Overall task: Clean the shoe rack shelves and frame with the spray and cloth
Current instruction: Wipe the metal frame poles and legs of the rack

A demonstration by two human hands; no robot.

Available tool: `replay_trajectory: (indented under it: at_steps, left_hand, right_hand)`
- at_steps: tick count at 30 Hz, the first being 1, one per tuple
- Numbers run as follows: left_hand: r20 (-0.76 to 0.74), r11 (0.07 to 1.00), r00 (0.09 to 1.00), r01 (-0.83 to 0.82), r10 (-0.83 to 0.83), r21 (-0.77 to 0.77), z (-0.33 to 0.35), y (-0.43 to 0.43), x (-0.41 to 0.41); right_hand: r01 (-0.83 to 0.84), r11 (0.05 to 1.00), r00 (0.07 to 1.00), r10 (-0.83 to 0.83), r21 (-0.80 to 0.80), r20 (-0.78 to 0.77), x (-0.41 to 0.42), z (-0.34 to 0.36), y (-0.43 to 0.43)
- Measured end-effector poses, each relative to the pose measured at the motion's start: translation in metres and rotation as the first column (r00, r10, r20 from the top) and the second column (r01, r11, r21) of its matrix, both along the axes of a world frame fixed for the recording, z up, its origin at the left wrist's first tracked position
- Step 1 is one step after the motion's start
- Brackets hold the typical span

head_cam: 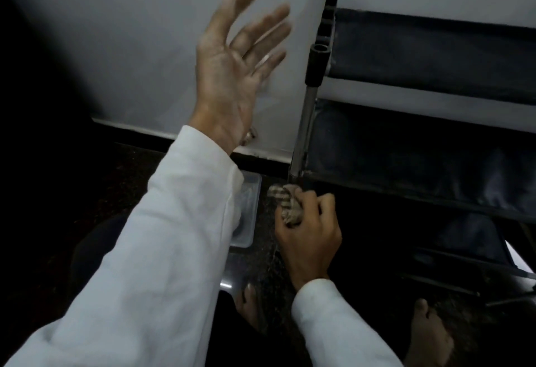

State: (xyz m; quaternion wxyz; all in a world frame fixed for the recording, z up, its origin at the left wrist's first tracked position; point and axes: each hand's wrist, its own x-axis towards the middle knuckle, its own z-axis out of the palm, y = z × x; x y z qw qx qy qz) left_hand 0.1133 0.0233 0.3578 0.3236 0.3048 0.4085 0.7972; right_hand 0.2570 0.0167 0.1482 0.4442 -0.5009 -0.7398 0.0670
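My right hand (307, 230) is balled around the striped cloth (285, 202), pressing it against the foot of the shoe rack (406, 146) — right where the front metal post (304, 123) meets a lower shelf's edge. My left hand (232, 76) is lifted in front of the wall (130, 33), palm open, fingers spread, holding nothing. A clear plastic tub (246, 210) sits on the dark floor just beside the cloth — my bare feet show below.

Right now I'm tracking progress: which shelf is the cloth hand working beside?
The middle shelf: the right hand presses the cloth at its front corner post; the top shelf sits well above.
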Motion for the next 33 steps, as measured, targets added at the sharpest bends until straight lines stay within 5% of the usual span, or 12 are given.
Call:
replay_trajectory:
  at_steps: [3, 6, 13, 21, 25, 33]
  left_hand:
    - [-0.021, 0.970, 1.000, -0.024, 0.019, -0.244, -0.029, -0.003, 0.008]
    - [-0.077, 0.892, 0.994, 0.040, -0.083, -0.451, -0.050, 0.002, 0.019]
    - [-0.060, 0.806, 0.976, 0.136, -0.208, -0.577, -0.089, -0.003, 0.038]
    - [-0.064, 0.782, 0.929, 0.269, -0.366, -0.562, -0.095, -0.003, 0.035]
    - [0.004, 0.771, 0.924, 0.321, -0.382, -0.550, -0.092, 0.001, 0.034]
    - [-0.007, 0.774, 0.915, 0.336, -0.403, -0.537, -0.094, 0.008, 0.029]
  right_hand:
    - [-0.010, 0.955, 0.998, 0.027, -0.295, 0.052, 0.009, -0.042, -0.017]
    - [-0.030, 0.903, 0.994, -0.016, -0.428, -0.104, 0.020, -0.051, -0.024]
    - [-0.044, 0.996, 0.870, 0.000, -0.077, -0.493, 0.012, 0.025, -0.010]
    - [-0.132, 0.977, 0.959, 0.169, 0.169, -0.227, -0.003, 0.017, -0.001]
    - [-0.191, 0.973, 0.979, 0.199, 0.132, -0.048, 0.006, -0.006, -0.001]
    - [-0.140, 0.954, 0.972, 0.184, 0.264, -0.148, 0.004, 0.022, 0.005]
